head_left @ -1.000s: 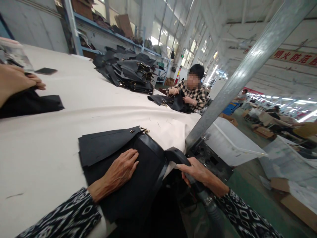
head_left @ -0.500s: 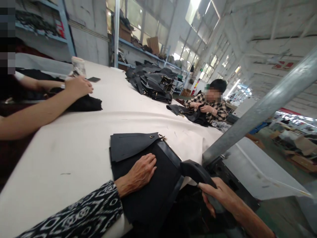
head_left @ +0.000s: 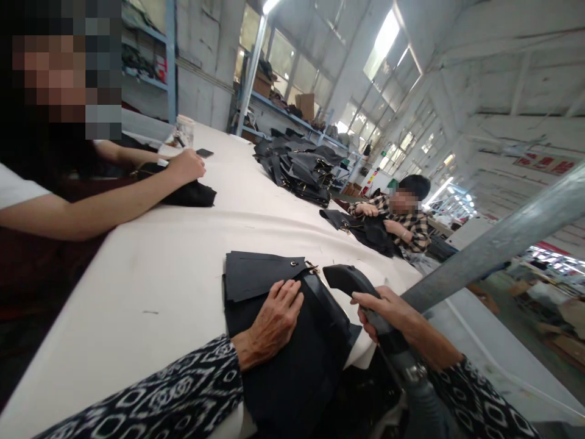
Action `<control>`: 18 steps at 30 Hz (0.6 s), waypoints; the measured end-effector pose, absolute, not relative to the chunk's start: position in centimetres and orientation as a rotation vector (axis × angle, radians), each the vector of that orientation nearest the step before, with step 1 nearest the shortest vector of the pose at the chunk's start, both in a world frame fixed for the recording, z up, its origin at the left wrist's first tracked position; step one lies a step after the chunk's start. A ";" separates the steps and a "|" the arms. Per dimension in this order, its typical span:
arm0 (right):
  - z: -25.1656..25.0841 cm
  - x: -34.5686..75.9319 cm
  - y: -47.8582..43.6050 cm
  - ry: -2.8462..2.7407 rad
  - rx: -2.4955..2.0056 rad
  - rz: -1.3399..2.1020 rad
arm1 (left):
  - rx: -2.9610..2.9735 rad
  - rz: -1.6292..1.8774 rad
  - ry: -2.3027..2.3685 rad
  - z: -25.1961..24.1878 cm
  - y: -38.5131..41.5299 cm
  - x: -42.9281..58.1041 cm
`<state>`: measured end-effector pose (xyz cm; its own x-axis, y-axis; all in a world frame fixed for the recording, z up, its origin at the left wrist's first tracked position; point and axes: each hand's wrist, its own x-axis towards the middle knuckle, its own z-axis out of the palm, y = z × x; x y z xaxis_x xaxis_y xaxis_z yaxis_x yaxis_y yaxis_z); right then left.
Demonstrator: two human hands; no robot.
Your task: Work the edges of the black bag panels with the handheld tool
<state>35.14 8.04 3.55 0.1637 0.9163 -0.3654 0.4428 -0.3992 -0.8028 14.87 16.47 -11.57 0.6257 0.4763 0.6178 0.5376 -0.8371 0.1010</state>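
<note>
A black bag [head_left: 292, 366] with a flap [head_left: 260, 274] lies on the white-covered table in front of me. The flap carries a metal eyelet, and gold-coloured hardware [head_left: 312, 268] shows at the bag's upper corner. My left hand [head_left: 274, 320] rests flat on the bag just below the flap, fingers stretched out. In my right hand [head_left: 388, 314] is a black curved vacuum hose nozzle [head_left: 345, 278], with my fingers wrapped around its handle. A ribbed hose [head_left: 427, 402] runs down from it. The nozzle tip hangs just over the bag's right upper edge.
A metal post [head_left: 493, 235] slants up at right. A pile of black bags [head_left: 297, 164] lies at the table's far side. One co-worker [head_left: 406, 210] handles a black piece opposite; another's hand [head_left: 187, 167] is over black material at left. A phone [head_left: 204, 152] lies nearby.
My right hand has moved the nozzle up along the bag's right edge toward its upper corner. My left hand stays on the bag. The view has shifted left.
</note>
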 end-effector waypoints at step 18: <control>13.2 43.8 -13.6 -0.665 -1.703 0.541 | -2.602 -0.913 -0.790 -13.6 17.6 15.6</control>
